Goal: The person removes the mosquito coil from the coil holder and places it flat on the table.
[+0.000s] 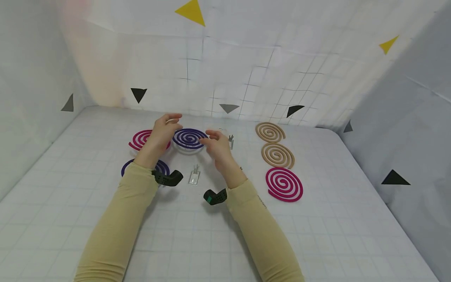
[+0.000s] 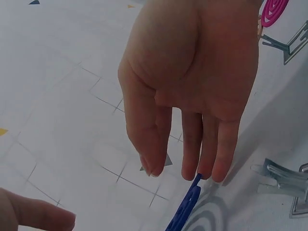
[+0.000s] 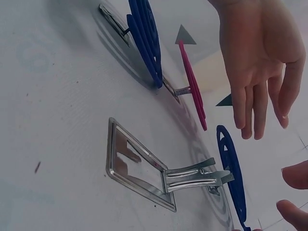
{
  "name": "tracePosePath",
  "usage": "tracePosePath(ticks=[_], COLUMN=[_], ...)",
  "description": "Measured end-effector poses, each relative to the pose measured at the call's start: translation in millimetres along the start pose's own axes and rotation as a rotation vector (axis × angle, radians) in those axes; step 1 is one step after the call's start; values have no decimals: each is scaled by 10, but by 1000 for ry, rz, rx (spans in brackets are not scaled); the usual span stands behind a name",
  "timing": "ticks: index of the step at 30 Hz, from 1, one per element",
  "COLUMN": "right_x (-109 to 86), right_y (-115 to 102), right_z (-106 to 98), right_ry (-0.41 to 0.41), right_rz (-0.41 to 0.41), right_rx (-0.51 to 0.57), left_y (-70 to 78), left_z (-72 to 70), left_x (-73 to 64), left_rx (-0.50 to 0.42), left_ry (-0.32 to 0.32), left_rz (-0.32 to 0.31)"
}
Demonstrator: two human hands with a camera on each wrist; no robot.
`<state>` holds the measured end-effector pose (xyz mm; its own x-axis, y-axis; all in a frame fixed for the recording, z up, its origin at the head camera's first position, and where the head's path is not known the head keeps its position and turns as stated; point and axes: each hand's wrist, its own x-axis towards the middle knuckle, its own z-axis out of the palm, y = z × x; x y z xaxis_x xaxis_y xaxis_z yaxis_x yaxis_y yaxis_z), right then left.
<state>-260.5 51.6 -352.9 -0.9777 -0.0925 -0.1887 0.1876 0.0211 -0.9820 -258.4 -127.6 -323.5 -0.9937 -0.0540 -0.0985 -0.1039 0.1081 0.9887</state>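
A blue spiral coil [image 1: 189, 138] lies flat, raised on a metal stand, between my two hands. My left hand [image 1: 157, 136] hovers at its left, fingers loosely extended and holding nothing; its palm faces the coil. From the right reaches my right hand [image 1: 219, 149], its fingers relaxed. In the left wrist view, the right fingertips [image 2: 206, 174] are at the edge of the blue coil [image 2: 185, 207]; whether they touch it I cannot tell. A metal stand with upright prongs [image 1: 194, 177] lies nearer me, beneath and between the wrists.
At left, partly behind the left arm, are a pink coil [image 1: 140, 138] and another blue coil [image 1: 162, 167]. On the right, two tan coils [image 1: 269, 132] and a pink coil [image 1: 284, 185] lie in a column. Another stand [image 1: 231, 141] is beside the right hand. White walls enclose the table.
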Motion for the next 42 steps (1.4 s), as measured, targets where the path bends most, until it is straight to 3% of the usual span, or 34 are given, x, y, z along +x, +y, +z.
tracePosePath(ticks=[9, 20, 29, 42], right_x=[20, 30, 36, 32], right_y=[24, 44, 56, 50], right_z=[-2, -5, -13, -16], right_ry=[-6, -18, -20, -27], right_rz=[8, 20, 9, 22], right_rx=[-29, -34, -10, 25], left_y=[-49, -60, -53, -61], left_z=[-1, 6, 3, -7], left_x=[19, 30, 25, 30], left_rx=[39, 45, 48, 53], left_ry=[8, -19, -20, 2], left_rz=[-44, -43, -39, -88])
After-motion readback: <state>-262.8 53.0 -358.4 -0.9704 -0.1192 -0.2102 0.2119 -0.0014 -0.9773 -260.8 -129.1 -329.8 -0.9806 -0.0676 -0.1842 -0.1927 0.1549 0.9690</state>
